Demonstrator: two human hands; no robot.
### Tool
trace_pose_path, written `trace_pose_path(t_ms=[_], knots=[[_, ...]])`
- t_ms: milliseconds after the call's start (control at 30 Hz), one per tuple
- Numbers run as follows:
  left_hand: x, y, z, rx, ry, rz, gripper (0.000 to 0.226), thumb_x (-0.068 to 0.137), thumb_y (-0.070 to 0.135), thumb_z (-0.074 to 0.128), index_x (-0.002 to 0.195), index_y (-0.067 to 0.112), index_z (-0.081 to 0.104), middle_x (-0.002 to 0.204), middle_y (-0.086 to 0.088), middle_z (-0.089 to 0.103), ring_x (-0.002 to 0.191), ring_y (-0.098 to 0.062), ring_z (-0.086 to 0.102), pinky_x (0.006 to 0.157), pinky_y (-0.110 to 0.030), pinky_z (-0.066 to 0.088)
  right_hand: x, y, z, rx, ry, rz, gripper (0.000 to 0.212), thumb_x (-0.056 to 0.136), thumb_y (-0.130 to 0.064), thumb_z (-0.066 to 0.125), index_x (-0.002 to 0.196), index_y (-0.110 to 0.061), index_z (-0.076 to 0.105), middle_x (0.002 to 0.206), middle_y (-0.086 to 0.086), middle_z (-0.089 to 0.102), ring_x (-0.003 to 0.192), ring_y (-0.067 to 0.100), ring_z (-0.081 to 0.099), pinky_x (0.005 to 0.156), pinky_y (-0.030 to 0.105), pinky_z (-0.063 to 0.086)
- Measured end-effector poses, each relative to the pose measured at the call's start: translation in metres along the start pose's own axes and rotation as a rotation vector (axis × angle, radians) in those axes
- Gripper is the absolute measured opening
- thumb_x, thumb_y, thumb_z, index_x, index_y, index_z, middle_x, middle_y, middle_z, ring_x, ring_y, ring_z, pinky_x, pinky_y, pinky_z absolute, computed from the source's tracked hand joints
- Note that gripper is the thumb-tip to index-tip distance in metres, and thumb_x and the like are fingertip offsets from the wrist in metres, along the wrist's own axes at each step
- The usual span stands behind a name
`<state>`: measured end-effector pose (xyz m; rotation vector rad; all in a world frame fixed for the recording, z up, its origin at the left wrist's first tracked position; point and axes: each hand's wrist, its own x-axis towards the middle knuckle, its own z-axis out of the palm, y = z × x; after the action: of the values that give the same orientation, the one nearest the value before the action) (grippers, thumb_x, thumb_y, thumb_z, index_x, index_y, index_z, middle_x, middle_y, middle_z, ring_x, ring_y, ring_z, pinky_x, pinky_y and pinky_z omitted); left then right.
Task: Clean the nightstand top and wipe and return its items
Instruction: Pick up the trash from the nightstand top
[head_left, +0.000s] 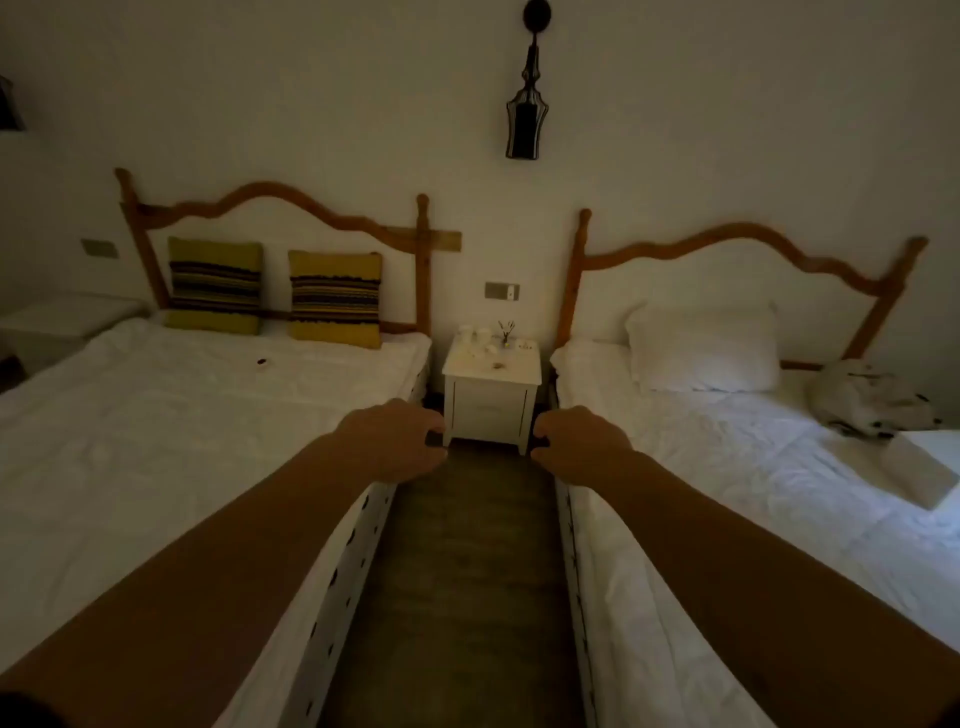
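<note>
Against the wall between two beds, a white nightstand (491, 392) is seen, with small pale cups (474, 335) grouped at its back left corner, a thin sprig (505, 330) near the back edge and a small dark bit (497, 365) toward the front edge. Both arms are stretched forward; the left hand (392, 441) and right hand (581, 441) are held apart, fingers curled inward, nothing clearly gripped.

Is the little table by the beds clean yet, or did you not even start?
Not started. Nothing looks done: the nightstand has small white cups, a tiny plant and other bits on top. The left hand and right hand are out in front, fingers curled, no cloth seen. Left: take items off, wipe the top, wipe each item, put them back.
</note>
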<state>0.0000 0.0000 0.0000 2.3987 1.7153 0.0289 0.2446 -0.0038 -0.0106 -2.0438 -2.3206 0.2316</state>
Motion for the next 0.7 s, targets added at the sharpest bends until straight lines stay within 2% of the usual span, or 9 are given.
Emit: trace_pose_path(t_ms=[233, 367, 500, 600, 700], knots=[[0.115, -0.063, 0.008, 0.034, -0.036, -0.025, 0.05, 0.092, 0.053, 0.047, 0.137, 0.033, 0.042, 0.136, -0.004, 0.051, 0.116, -0.024, 0.053, 0.083, -0.033, 0.04, 0.13, 0.0, 0.031, 0.014, -0.108, 0.078, 0.038, 0.093, -0.037, 0.055, 0.128, -0.021, 0.052, 0.126, 0.004, 0.054, 0.109, 0.02, 0.054, 0.085, 0.03, 0.046], [0.186, -0.097, 0.004, 0.02, -0.061, -0.019, 0.054, 0.094, 0.052, 0.045, 0.141, 0.029, 0.037, 0.141, -0.006, 0.047, 0.122, -0.026, 0.05, 0.094, -0.037, 0.042, 0.206, -0.002, 0.036, 0.057, -0.135, 0.137, 0.039, 0.092, -0.037, 0.056, 0.128, -0.024, 0.051, 0.126, 0.003, 0.054, 0.106, 0.019, 0.055, 0.082, 0.029, 0.046], [0.253, -0.118, 0.001, 0.01, -0.075, -0.022, 0.059, 0.095, 0.052, 0.043, 0.147, 0.029, 0.029, 0.148, -0.005, 0.039, 0.131, -0.026, 0.042, 0.103, -0.041, 0.037, 0.273, 0.008, 0.037, 0.071, -0.155, 0.174, 0.04, 0.092, -0.039, 0.055, 0.129, -0.022, 0.051, 0.125, 0.004, 0.054, 0.106, 0.021, 0.055, 0.084, 0.031, 0.047], [0.305, -0.128, 0.006, -0.003, -0.096, -0.019, 0.059, 0.095, 0.051, 0.044, 0.147, 0.029, 0.029, 0.147, -0.006, 0.04, 0.131, -0.027, 0.042, 0.103, -0.041, 0.037, 0.326, 0.026, 0.042, 0.065, -0.171, 0.163, 0.037, 0.093, -0.039, 0.054, 0.124, -0.019, 0.053, 0.122, 0.006, 0.056, 0.103, 0.02, 0.056, 0.08, 0.03, 0.047], [0.368, -0.137, 0.016, -0.001, -0.13, -0.024, 0.061, 0.094, 0.053, 0.045, 0.148, 0.029, 0.028, 0.147, -0.006, 0.041, 0.13, -0.027, 0.044, 0.102, -0.041, 0.039, 0.387, 0.052, 0.054, 0.08, -0.187, 0.166, 0.037, 0.092, -0.04, 0.055, 0.123, -0.019, 0.054, 0.122, 0.006, 0.056, 0.104, 0.021, 0.056, 0.085, 0.032, 0.049]])
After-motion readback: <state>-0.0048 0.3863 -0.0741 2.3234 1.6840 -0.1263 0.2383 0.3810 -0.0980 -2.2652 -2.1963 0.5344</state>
